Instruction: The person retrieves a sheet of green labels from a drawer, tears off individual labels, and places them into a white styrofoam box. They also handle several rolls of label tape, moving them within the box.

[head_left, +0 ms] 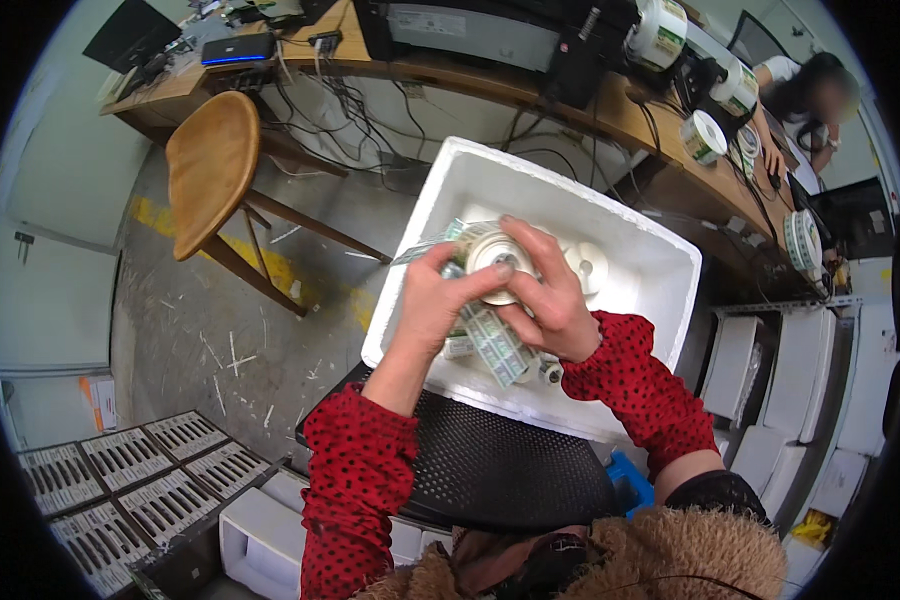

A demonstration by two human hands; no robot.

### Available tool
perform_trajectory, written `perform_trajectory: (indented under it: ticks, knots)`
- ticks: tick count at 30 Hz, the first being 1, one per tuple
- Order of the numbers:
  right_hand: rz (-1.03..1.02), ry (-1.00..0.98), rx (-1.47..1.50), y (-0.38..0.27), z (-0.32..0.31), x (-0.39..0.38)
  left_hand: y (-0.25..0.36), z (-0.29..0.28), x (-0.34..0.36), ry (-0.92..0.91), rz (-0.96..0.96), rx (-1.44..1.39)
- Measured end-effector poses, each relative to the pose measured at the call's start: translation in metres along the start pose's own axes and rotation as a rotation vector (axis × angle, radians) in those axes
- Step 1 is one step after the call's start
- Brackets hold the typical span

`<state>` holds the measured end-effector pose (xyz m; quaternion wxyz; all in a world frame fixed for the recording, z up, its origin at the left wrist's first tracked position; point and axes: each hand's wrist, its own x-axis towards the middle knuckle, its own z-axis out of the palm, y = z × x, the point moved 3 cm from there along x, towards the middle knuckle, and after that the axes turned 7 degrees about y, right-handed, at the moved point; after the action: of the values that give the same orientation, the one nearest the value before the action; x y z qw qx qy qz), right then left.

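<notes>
Over a white foam box, my left hand and my right hand grip a white label roll between them. The fingers of my right hand curl over the roll's far and right sides, and both thumbs lie near its core. From below the roll hangs a loose strip of printed labels; more of the strip sticks out to the left past my left hand. Another white roll lies inside the box, right of my fingers. Small items under the strip are partly covered.
The box rests on a black perforated seat. A wooden chair stands to the left. Along the far desk are label rolls, cables and equipment. A person sits at far right. White foam boxes are stacked at right.
</notes>
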<state>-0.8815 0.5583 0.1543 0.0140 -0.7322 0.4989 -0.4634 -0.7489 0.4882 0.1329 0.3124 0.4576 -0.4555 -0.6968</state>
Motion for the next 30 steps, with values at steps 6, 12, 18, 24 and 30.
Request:
perform_trajectory:
  ticks: [6,12,18,24,30]
  knots:
    - [0.761,0.294,0.356,0.149,-0.019,-0.058,0.01,-0.032,0.005,0.243,0.143,-0.067]
    - [0.77,-0.187,-0.409,0.253,0.05,-0.184,0.01,-0.024,0.01,0.273,0.145,-0.085]
    - [0.852,-0.334,-0.595,0.261,0.109,-0.167,0.006,-0.035,0.012,0.329,0.116,-0.083]
    - [0.899,-0.403,-0.684,0.285,0.11,-0.171,0.005,-0.031,0.014,0.33,0.097,-0.12]
    - [1.175,0.375,0.608,0.231,0.071,-0.14,0.003,-0.038,0.013,0.374,0.091,-0.098]
